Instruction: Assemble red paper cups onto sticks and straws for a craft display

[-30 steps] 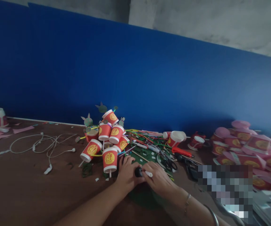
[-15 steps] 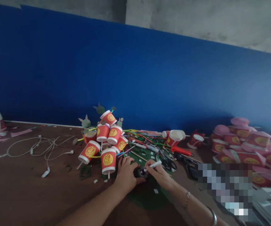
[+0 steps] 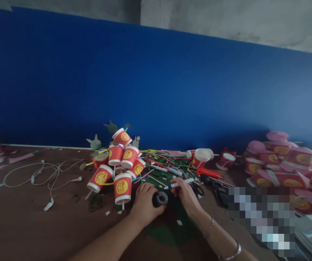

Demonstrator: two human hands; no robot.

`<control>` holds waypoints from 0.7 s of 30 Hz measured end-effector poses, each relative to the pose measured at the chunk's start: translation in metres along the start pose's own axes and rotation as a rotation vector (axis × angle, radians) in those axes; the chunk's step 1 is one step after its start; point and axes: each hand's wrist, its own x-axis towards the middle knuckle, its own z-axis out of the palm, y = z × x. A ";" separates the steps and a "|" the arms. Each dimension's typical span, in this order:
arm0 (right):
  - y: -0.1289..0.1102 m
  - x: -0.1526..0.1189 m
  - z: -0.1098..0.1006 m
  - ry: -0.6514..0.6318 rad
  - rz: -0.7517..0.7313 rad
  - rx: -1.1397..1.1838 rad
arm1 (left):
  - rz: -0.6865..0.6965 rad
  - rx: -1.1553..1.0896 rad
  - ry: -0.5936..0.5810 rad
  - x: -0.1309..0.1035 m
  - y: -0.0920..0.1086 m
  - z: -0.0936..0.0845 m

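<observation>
My left hand (image 3: 146,203) is closed around a small black round object with a grey ring-shaped face (image 3: 161,198); its exact kind is unclear. My right hand (image 3: 186,195), just to the right and apart from it, grips a white marker (image 3: 184,183) whose dark purple tip points left toward the black object. Dark green paper (image 3: 172,232) lies beneath both hands. Left of my left hand, red-and-white paper cups (image 3: 122,187) are joined in a stack, with straws and small rabbit-shaped cutouts (image 3: 94,143) attached.
Behind the hands lie loose straws and pens, scissors (image 3: 198,189) and a red-handled tool (image 3: 209,174). More cups with pink paper (image 3: 291,177) crowd the right side. White earphones (image 3: 50,203) with a looped cable rest on the left. A blue panel (image 3: 156,83) borders the table's back.
My right hand has drawn the marker back to the right, off the black object, and its ring face now shows. My left hand keeps its hold. The view has shifted slightly.
</observation>
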 end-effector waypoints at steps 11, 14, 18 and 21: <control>0.002 -0.009 -0.007 -0.094 -0.034 0.090 | -0.114 -0.288 0.157 0.006 0.000 -0.007; -0.001 -0.008 -0.008 -0.131 -0.044 0.012 | -0.101 -0.254 0.134 0.004 -0.002 -0.005; -0.006 -0.010 -0.008 -0.124 -0.145 -0.147 | -0.102 -0.255 0.068 0.003 -0.002 -0.006; -0.010 -0.012 -0.009 -0.117 -0.157 -0.217 | -0.138 -0.354 0.048 0.005 -0.001 -0.008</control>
